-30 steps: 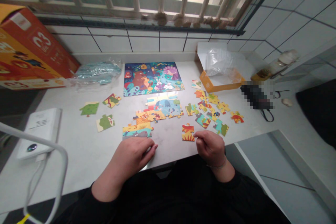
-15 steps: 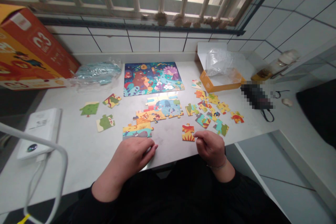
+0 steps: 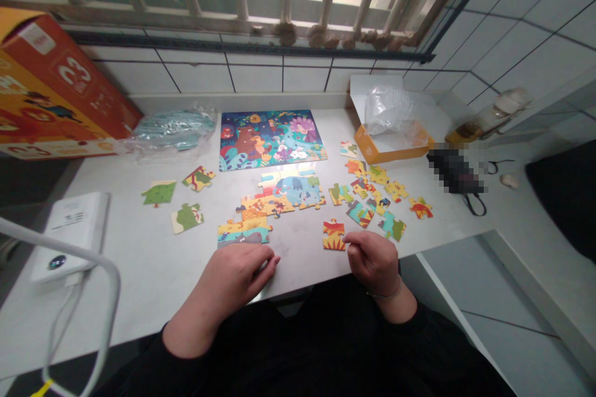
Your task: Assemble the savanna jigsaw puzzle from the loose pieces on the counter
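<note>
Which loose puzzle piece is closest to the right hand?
The red-and-yellow piece beside the right hand; it lies alone, apart from the cluster of pieces further right.

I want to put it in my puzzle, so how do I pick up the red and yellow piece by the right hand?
Try the red and yellow piece by its left and right edges, coming down from above with the right hand, which is already beside it. It lies flat on the table, so there's little to grab from underneath, and pinching the sides should lift it.
</note>
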`<action>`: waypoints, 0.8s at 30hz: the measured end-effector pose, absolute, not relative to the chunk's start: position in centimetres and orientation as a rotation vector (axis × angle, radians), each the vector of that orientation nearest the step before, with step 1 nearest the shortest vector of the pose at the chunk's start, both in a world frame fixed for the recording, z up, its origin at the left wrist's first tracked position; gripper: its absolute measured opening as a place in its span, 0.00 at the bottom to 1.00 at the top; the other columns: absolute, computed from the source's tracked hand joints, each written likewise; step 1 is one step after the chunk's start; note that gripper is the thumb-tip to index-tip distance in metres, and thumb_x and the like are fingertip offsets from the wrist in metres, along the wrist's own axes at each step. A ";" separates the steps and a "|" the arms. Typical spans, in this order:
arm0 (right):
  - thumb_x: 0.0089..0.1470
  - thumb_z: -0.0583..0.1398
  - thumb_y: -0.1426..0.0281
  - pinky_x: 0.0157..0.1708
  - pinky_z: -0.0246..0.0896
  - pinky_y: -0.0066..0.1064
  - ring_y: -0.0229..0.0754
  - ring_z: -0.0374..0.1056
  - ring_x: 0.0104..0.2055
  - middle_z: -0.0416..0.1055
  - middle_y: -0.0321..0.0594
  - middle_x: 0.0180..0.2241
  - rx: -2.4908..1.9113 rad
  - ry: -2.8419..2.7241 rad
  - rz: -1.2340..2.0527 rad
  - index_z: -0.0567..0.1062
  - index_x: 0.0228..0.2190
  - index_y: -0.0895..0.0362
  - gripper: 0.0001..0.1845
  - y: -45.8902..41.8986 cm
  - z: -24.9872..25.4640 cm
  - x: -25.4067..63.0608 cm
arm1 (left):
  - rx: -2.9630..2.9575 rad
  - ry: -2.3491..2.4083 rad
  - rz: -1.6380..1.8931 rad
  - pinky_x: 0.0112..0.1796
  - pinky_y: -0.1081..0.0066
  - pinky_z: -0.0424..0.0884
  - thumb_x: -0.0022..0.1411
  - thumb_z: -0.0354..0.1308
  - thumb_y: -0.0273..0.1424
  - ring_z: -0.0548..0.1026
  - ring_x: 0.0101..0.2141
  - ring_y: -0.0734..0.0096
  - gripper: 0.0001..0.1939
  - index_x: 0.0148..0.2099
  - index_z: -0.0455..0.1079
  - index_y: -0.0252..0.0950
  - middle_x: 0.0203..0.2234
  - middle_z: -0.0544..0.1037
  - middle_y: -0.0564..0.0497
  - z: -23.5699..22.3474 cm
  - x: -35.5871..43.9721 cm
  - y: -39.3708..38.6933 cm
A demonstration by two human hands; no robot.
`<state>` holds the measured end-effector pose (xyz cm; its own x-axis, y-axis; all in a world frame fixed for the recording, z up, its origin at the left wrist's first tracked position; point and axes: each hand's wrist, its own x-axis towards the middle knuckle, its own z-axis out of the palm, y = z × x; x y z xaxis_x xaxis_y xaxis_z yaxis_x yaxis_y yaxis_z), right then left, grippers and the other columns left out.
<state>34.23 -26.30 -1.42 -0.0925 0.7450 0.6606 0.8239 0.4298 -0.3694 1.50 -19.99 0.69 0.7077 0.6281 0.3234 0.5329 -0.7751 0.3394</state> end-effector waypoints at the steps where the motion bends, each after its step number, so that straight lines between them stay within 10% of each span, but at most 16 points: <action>1: 0.68 0.58 0.75 0.33 0.71 0.33 0.42 0.78 0.29 0.81 0.36 0.29 -1.338 -1.856 -0.119 0.78 0.38 0.52 0.10 -26.3 -1.4 34.2 | 2.691 0.928 0.632 0.30 0.66 0.67 0.81 0.54 0.33 0.80 0.28 0.65 0.14 0.39 0.74 0.40 0.28 0.81 0.53 0.7 1.5 -20.0; 24: 0.68 0.58 0.75 0.32 0.70 0.33 0.41 0.78 0.28 0.81 0.36 0.29 -1.333 -1.861 -0.122 0.78 0.38 0.52 0.10 -26.3 -1.1 34.2 | 2.689 0.930 0.625 0.29 0.66 0.67 0.81 0.54 0.33 0.80 0.28 0.65 0.15 0.38 0.74 0.40 0.28 0.81 0.52 0.7 1.5 -20.0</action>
